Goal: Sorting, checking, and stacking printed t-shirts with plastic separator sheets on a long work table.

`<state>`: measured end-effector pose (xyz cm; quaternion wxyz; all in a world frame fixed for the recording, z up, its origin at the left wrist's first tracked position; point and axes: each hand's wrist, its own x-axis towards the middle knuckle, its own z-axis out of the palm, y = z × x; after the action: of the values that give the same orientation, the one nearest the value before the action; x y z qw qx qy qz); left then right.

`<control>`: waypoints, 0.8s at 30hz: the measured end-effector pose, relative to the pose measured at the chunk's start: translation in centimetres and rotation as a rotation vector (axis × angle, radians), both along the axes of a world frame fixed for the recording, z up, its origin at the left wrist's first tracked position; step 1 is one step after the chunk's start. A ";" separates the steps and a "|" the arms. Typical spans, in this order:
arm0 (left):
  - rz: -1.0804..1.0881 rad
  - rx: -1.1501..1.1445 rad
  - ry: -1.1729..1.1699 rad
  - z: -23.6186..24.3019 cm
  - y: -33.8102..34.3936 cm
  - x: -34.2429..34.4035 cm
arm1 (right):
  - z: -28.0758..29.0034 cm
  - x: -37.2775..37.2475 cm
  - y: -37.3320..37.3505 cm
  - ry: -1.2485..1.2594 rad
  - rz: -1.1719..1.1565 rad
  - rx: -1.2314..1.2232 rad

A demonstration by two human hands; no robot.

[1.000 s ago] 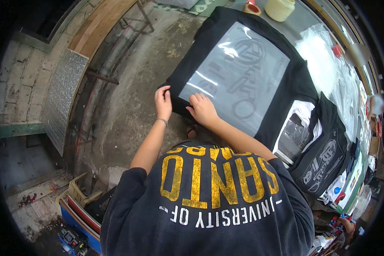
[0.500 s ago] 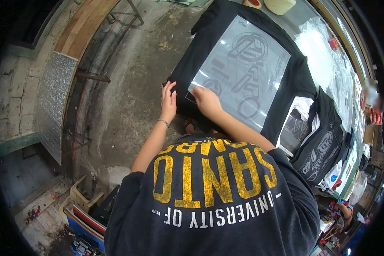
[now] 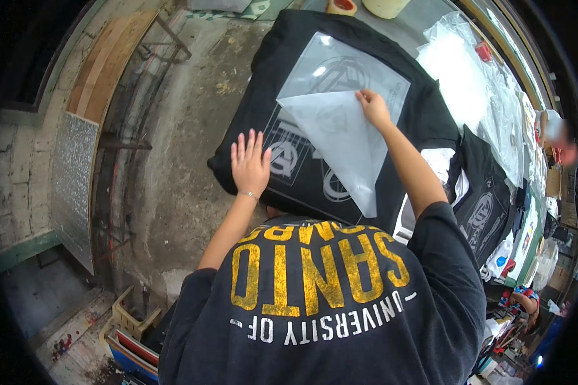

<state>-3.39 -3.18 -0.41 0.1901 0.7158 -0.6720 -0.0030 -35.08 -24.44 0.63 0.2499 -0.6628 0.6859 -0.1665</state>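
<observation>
A black T-shirt (image 3: 263,90) lies spread out in front of me. On it is a translucent plastic film (image 3: 334,128), its near part lifted and folded back toward the far right. My right hand (image 3: 374,108) pinches the folded-over edge of the film. Where the film has come away, a grey printed design (image 3: 282,158) shows on the black fabric. The far part of the film still lies flat over more of that design. My left hand (image 3: 250,165) rests on the shirt's left near part, fingers spread, beside the print.
Clear plastic sheeting (image 3: 453,77) covers the right side, with another printed black shirt (image 3: 485,205) nearer me. A tape roll (image 3: 341,7) and a pale container (image 3: 385,6) stand at the far edge. Leftward are a wooden board (image 3: 112,58) and a plastic crate (image 3: 135,308).
My right hand has moved away and to the right, peeling the film's near part up off the shirt. My left hand has shifted slightly nearer and now lies flat on the fabric.
</observation>
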 end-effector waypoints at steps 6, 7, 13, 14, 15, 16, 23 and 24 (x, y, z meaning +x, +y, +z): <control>0.014 0.083 -0.058 1.2 -0.1 -0.7 | 3.5 -9.5 -10.9 0.074 -0.110 -0.113; 0.016 0.092 -0.066 1.5 0.0 -0.6 | 4.7 -10.6 -12.5 0.101 -0.121 -0.124; 0.036 0.183 -0.079 2.5 -0.3 -1.5 | 10.0 -24.5 -24.5 0.298 -0.273 -0.218; 0.002 0.176 -0.065 2.2 -1.3 -1.7 | 11.9 -30.2 -26.5 0.298 -0.273 -0.297; 0.016 0.192 -0.078 2.3 -1.0 -1.4 | 14.0 -30.7 -28.0 0.388 -0.296 -0.352; 0.059 0.220 -0.097 2.9 0.0 -1.1 | 16.7 -28.8 -28.7 0.401 -0.228 -0.353; 0.014 0.212 -0.112 2.1 -1.0 -1.1 | 38.3 -39.2 -26.1 0.390 -0.288 -1.016; 0.003 0.210 -0.085 1.8 -1.6 -1.0 | 41.0 -39.7 -23.5 0.201 -0.220 -1.032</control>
<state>-4.43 -4.82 1.39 0.0854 0.7323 -0.6742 -0.0427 -74.79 -47.94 41.67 -0.1944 -0.6364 0.6009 -0.4429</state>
